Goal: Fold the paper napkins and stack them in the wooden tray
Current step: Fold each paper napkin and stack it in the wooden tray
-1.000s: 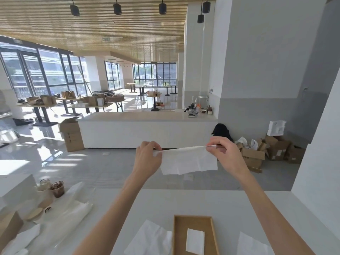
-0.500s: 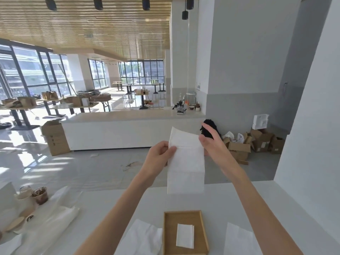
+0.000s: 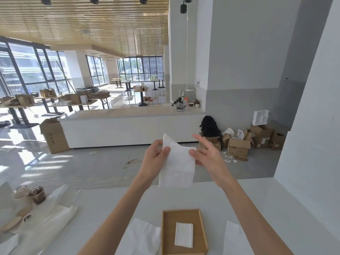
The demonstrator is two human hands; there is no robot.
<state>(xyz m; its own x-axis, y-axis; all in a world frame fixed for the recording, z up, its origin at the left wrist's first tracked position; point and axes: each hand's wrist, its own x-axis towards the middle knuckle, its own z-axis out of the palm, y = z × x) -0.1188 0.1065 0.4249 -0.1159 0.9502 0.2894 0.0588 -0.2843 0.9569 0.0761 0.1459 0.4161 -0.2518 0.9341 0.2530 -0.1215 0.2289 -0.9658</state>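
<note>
The napkin point(image 3: 176, 162) now tilts, half-folded — left hand point(image 3: 156, 159) pinches it, right hand point(image 3: 207, 157) (fingers spread) touches its edge above the tray point(image 3: 166, 234).

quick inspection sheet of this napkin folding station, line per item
surface: white counter, mostly bare on the right
job's things: wooden tray holds one folded napkin; held napkin is part folded, in the air above the counter; unfolded napkins flank the tray
clutter: plastic bag, plastic cup and glass jar at far left
grippers: left hand pinches the napkin's edge; right hand touches it, fingers spread
cables: nothing seen
surroundings: cardboard boxes, black backpack, long white bar
</note>
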